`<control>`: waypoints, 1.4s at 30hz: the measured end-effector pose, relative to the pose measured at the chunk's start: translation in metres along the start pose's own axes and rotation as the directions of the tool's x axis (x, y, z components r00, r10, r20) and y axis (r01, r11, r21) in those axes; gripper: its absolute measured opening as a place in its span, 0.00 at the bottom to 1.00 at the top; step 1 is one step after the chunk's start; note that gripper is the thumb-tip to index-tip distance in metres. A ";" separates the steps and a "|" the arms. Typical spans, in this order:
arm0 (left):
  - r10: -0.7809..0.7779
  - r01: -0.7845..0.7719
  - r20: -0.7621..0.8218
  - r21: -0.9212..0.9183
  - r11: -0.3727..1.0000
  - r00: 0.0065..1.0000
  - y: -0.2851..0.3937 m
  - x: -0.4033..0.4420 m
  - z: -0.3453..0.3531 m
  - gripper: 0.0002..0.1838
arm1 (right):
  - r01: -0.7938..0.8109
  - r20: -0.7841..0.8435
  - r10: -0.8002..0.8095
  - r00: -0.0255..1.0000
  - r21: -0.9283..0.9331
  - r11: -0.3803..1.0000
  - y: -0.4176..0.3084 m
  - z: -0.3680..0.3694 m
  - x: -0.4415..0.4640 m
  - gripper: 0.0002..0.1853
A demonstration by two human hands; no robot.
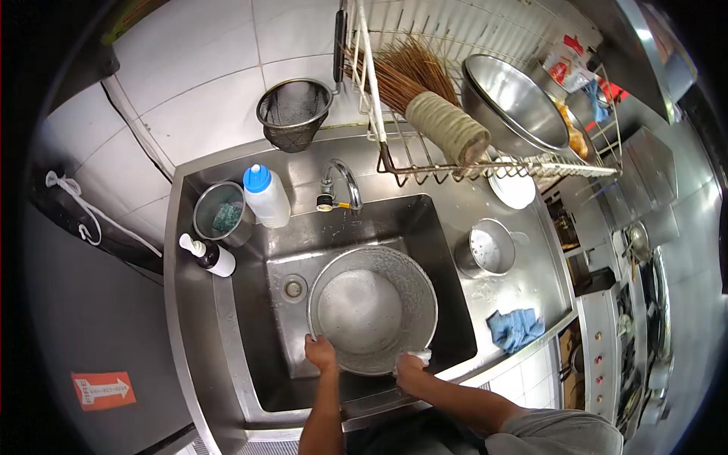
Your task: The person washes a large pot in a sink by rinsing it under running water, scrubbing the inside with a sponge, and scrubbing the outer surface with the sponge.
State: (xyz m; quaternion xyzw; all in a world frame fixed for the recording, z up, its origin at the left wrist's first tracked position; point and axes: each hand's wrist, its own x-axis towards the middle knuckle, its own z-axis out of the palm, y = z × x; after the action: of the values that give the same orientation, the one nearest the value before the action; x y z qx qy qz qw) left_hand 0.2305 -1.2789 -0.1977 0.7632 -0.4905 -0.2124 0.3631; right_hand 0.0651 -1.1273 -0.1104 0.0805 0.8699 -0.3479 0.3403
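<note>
A large round metal pot (429, 303) stands in the steel sink, with whitish suds or water over its bottom. My left hand (319, 353) is closed on the pot's rim at the near left. At the near right side of the pot is my right hand (410, 367), closed around a white, sudsy pad (424, 354) whose kind I cannot make out. This hand touches the pot's outer wall; its fingertips are partly hidden.
The sink (292, 364) has a faucet (345, 182) behind it. On the left ledge stand a blue-capped bottle (267, 201), a pump bottle (216, 259) and a metal container (199, 216). Rightward are a metal cup (485, 250) and blue cloth (516, 329). A wire rack (485, 168) overhangs.
</note>
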 end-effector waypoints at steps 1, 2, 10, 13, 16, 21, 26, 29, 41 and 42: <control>-0.152 0.151 0.061 0.022 0.988 0.987 0.007 -0.002 -0.008 0.10 | -0.109 0.105 0.090 0.990 0.192 0.975 0.000 0.005 -0.009 0.19; -0.298 0.294 0.121 0.049 0.954 0.947 0.016 -0.003 -0.013 0.12 | -0.251 0.251 0.163 0.954 0.377 0.891 -0.002 0.010 -0.016 0.18; 0.024 0.118 0.311 -0.430 0.895 0.950 0.113 0.003 -0.063 0.13 | -0.588 0.678 0.045 0.733 0.600 0.542 -0.055 0.083 -0.072 0.12; 0.066 0.054 0.301 -0.372 0.927 0.951 0.134 0.001 -0.073 0.11 | -0.767 0.868 0.080 0.490 0.386 0.513 -0.089 0.042 -0.068 0.11; 0.021 0.026 0.311 -0.146 0.989 0.950 0.155 0.008 -0.084 0.11 | -0.722 0.895 0.096 0.436 0.285 0.630 -0.086 -0.001 -0.060 0.11; 0.265 -0.290 0.291 0.044 0.956 0.919 0.170 0.004 -0.079 0.09 | -0.417 0.892 -0.276 0.359 0.418 0.807 -0.076 -0.096 -0.037 0.17; 0.518 -0.603 0.453 0.057 0.796 0.726 0.196 -0.010 -0.065 0.10 | 0.257 0.574 -0.446 0.687 0.381 0.888 -0.119 -0.153 0.001 0.23; 0.596 -0.731 0.571 0.012 0.682 0.565 0.198 -0.032 -0.053 0.09 | 0.579 0.277 -0.619 0.735 0.217 0.786 -0.156 -0.190 0.003 0.32; 0.643 -0.908 0.758 -0.340 0.246 -0.110 0.198 -0.069 -0.049 0.05 | 0.826 0.144 -0.840 0.523 -0.328 0.458 -0.267 -0.199 0.146 0.28; 0.635 -0.920 0.758 -0.341 0.194 -0.147 0.210 -0.068 -0.057 0.05 | 0.796 0.158 -0.828 0.538 -0.417 0.438 -0.275 -0.194 0.138 0.30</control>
State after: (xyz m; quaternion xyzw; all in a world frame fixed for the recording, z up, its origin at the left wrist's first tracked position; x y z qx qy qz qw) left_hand 0.1153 -1.2515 -0.0023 0.1462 -0.9742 -0.1709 0.0202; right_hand -0.2470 -1.2170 0.0534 -0.4136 0.8662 -0.2579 0.1097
